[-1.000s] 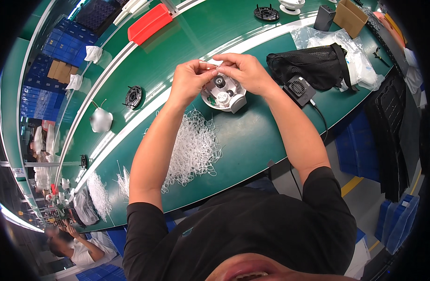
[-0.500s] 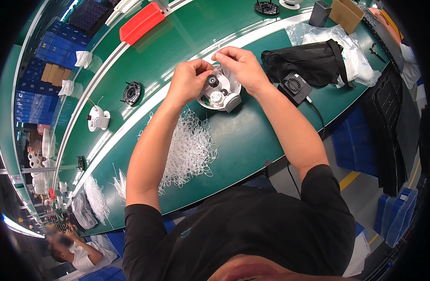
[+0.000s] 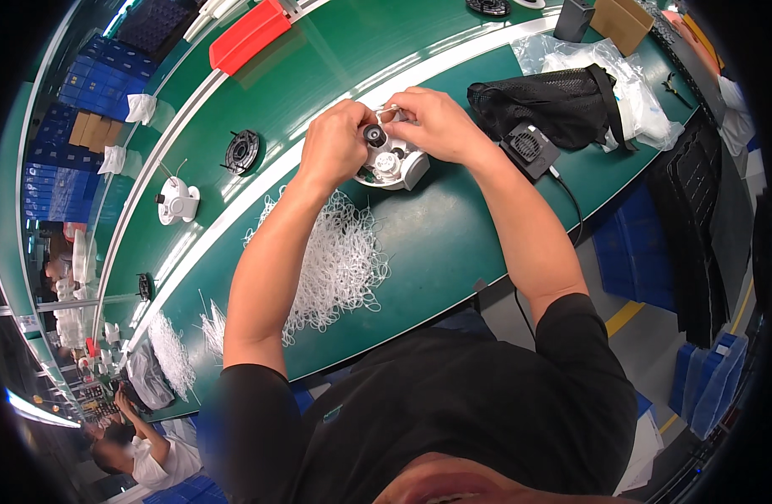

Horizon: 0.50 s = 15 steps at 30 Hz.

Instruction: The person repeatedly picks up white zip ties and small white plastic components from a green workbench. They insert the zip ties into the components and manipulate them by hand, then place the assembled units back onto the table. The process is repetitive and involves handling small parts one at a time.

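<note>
An opened white camera housing [image 3: 413, 170] lies on the green bench, its black round lens [image 3: 374, 135] and inner parts facing up. My left hand [image 3: 335, 141] is closed at the housing's left side, fingertips beside the lens; what they pinch is hidden. My right hand [image 3: 436, 126] reaches over the far right side with thumb and forefinger closed. A thin white strip [image 3: 387, 112] shows at its fingertips, between the two hands. Nearer to me and to the left spreads a heap of thin white looped ties [image 3: 339, 260].
Left of the hands are a black ring-shaped part [image 3: 242, 153] and another white camera [image 3: 178, 203]. To the right lie a black mesh bag [image 3: 541, 107], a small black fan device [image 3: 530, 149] with a cable, and clear plastic bags [image 3: 646, 113]. A red bin [image 3: 250, 36] stands far left.
Both hands have drawn closer together over the housing, and my right fingers have curled further in. The housing has shifted slightly away from me.
</note>
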Available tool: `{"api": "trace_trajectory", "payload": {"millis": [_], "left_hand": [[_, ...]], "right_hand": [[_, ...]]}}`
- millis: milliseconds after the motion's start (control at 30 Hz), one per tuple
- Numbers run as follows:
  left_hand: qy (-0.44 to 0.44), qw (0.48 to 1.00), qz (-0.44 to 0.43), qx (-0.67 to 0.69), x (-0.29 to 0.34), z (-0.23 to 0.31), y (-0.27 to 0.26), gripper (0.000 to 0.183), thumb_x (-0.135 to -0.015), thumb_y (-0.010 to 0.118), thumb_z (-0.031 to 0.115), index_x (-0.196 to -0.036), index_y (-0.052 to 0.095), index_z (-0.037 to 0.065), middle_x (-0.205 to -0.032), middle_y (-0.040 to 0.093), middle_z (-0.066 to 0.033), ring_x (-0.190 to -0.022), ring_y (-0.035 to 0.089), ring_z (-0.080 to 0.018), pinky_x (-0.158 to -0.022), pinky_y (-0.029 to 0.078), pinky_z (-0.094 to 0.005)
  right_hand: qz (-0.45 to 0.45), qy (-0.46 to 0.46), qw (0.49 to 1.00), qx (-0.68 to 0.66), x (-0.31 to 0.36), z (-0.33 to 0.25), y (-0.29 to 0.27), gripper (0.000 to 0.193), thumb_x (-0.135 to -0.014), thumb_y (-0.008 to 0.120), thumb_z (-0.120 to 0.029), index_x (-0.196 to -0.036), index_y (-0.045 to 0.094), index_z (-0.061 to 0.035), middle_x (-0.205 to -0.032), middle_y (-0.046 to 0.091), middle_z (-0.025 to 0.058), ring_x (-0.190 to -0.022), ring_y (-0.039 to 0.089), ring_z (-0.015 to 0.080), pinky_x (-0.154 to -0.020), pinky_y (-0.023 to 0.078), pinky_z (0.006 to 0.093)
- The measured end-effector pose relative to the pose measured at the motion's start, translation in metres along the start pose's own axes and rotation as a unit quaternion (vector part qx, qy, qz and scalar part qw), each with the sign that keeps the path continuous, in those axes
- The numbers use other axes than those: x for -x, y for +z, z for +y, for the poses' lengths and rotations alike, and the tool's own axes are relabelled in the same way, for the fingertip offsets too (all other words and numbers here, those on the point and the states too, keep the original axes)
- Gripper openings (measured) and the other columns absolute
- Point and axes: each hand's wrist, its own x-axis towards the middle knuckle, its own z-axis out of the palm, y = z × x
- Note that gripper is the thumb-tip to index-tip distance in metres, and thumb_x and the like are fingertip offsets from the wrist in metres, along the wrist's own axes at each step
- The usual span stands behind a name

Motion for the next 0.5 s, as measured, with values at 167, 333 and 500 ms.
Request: {"api": "trace_trajectory", "payload": {"millis": [167, 333, 500], "left_hand": [[0.045, 0.997, 0.034, -0.048, 0.004, -0.005, 0.000, 0.013, -0.078, 0.063, -0.002, -0.090, 0.067, 0.003, -0.087, 0.066, -0.0161, -0.081, 0.065, -0.0364, -0.072, 0.051, -0.0420], [0.022, 0.997, 0.047, -0.053, 0.007, -0.009, 0.000, 0.006, -0.082, 0.067, 0.009, -0.086, 0.067, 0.004, -0.086, 0.064, -0.0143, -0.083, 0.063, -0.0360, -0.074, 0.050, -0.0446], [-0.032, 0.998, 0.057, -0.024, 0.017, -0.016, -0.004, 0.017, -0.088, 0.069, 0.018, -0.096, 0.068, 0.002, -0.093, 0.067, -0.0133, -0.086, 0.066, -0.0320, -0.074, 0.052, -0.0411]], "right_hand": [[0.027, -0.095, 0.987, 0.123, -0.005, 0.009, 0.004, 0.017, -0.081, 0.071, -0.020, -0.092, 0.068, -0.0068, -0.082, 0.064, 0.0129, -0.084, 0.063, 0.0339, -0.073, 0.050, 0.0436], [-0.014, -0.061, 0.990, 0.125, -0.006, 0.008, 0.002, 0.016, -0.080, 0.066, -0.020, -0.090, 0.071, -0.0097, -0.090, 0.067, 0.0109, -0.092, 0.064, 0.0317, -0.078, 0.049, 0.0448], [0.045, -0.026, 0.999, -0.015, -0.005, 0.018, 0.005, 0.021, -0.089, 0.067, -0.026, -0.097, 0.069, -0.0058, -0.082, 0.060, 0.0036, -0.075, 0.058, 0.0171, -0.071, 0.049, 0.0336]]}}
